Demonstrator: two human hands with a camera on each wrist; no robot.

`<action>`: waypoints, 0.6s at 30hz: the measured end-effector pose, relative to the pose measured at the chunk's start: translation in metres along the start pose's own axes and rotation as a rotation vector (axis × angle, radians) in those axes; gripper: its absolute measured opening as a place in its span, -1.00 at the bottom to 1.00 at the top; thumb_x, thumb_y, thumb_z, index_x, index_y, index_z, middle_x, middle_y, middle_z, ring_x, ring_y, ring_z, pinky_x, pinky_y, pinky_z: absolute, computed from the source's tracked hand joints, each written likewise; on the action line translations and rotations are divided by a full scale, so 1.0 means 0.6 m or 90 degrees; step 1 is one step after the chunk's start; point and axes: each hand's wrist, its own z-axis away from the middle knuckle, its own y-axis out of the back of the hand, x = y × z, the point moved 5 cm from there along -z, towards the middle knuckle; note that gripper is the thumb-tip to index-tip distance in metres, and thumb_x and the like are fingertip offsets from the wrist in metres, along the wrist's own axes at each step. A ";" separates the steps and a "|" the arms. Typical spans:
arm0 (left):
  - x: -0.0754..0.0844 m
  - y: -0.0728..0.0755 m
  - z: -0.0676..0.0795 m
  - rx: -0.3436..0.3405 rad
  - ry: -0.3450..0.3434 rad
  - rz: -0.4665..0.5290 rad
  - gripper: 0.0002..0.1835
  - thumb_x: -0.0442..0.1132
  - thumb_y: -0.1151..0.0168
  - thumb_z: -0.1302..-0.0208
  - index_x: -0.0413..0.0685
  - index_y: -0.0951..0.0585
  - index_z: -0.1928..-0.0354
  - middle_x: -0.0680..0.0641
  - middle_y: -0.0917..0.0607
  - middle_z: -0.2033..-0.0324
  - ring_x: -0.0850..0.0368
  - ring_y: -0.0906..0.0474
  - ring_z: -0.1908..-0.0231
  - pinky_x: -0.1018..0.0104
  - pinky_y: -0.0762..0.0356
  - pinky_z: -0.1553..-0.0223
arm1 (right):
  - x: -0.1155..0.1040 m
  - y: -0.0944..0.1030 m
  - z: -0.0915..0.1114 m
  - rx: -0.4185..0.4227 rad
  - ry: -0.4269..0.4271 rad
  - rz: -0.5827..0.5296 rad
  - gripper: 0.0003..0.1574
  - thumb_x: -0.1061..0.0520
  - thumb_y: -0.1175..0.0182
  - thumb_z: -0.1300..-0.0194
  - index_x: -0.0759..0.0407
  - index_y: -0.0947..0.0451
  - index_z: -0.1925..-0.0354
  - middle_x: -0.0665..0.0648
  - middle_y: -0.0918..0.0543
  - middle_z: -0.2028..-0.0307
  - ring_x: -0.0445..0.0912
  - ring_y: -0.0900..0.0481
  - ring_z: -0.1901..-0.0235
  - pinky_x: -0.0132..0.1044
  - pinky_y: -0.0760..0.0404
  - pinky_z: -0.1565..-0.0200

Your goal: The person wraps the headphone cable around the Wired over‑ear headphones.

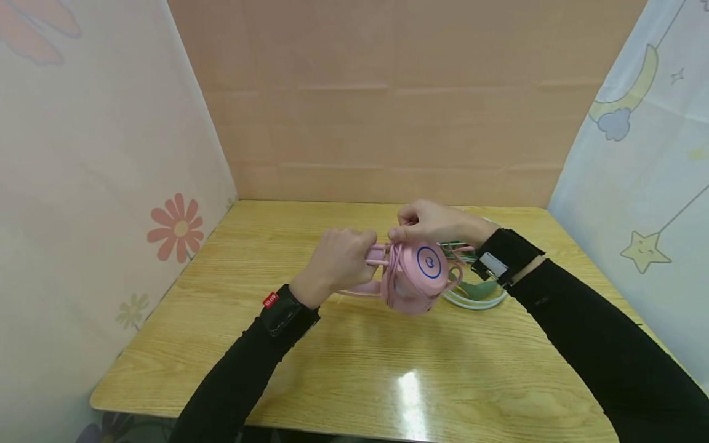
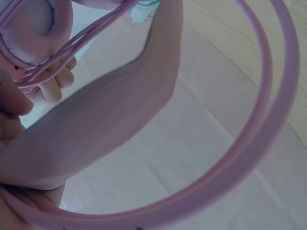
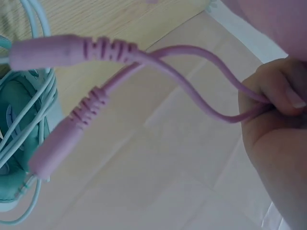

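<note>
Pink headphones (image 1: 412,295) are held up over the table, with a round blue logo on one ear cup. My left hand (image 1: 343,258) grips them by the headband (image 2: 110,115), which curves large through the left wrist view. Several turns of pink cable (image 1: 392,274) run round the ear cups. At the top of the cups, my right hand (image 1: 434,221) pinches the cable's end part. In the right wrist view, two cable ends with pink plugs (image 3: 45,52) hang out from between its fingers.
Behind the pink pair, green headphones (image 1: 479,290) with a pale cable lie on the wooden table (image 1: 249,369). Patterned cloth walls (image 1: 127,154) stand at the left and right, and a tan backdrop (image 1: 388,123) rises at the far edge.
</note>
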 end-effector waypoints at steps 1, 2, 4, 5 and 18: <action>0.000 0.001 0.000 0.002 -0.003 0.006 -0.69 -0.40 -0.20 0.14 0.06 -0.24 0.59 0.17 -0.10 0.67 0.29 0.02 0.65 0.42 0.07 0.58 | 0.001 -0.001 0.000 -0.004 0.006 -0.007 -0.50 -0.08 -0.20 -0.42 0.03 -0.27 0.59 -0.06 -0.27 0.62 -0.18 -0.27 0.59 -0.34 -0.25 0.48; 0.000 0.001 0.000 0.003 -0.006 0.012 -0.68 -0.41 -0.20 0.15 0.06 -0.24 0.60 0.17 -0.10 0.67 0.29 0.03 0.65 0.42 0.07 0.59 | 0.001 -0.001 0.000 -0.008 0.013 -0.012 -0.50 -0.07 -0.18 -0.43 0.03 -0.27 0.59 -0.06 -0.26 0.62 -0.19 -0.26 0.59 -0.34 -0.25 0.48; -0.001 0.004 0.001 0.005 -0.012 0.023 -0.68 -0.41 -0.20 0.16 0.06 -0.24 0.59 0.17 -0.10 0.67 0.29 0.02 0.66 0.43 0.07 0.59 | 0.002 -0.002 -0.001 -0.013 0.023 -0.019 -0.50 -0.07 -0.14 -0.44 0.03 -0.28 0.60 -0.06 -0.26 0.63 -0.20 -0.26 0.60 -0.34 -0.24 0.48; -0.002 0.006 0.001 0.005 -0.014 0.029 -0.68 -0.41 -0.20 0.16 0.06 -0.24 0.59 0.17 -0.10 0.67 0.30 0.02 0.66 0.44 0.06 0.59 | 0.001 -0.002 -0.002 -0.016 0.026 -0.020 -0.50 -0.08 -0.13 -0.44 0.03 -0.29 0.61 -0.06 -0.27 0.63 -0.20 -0.26 0.60 -0.34 -0.25 0.48; -0.011 0.020 0.008 0.023 -0.043 0.092 -0.72 -0.39 -0.27 0.16 0.02 -0.32 0.60 0.20 -0.13 0.68 0.33 0.00 0.67 0.44 0.02 0.60 | 0.026 -0.015 0.014 -0.091 -0.030 -0.103 -0.38 -0.19 0.08 -0.57 0.08 -0.50 0.57 -0.05 -0.40 0.64 -0.22 -0.35 0.64 -0.33 -0.39 0.52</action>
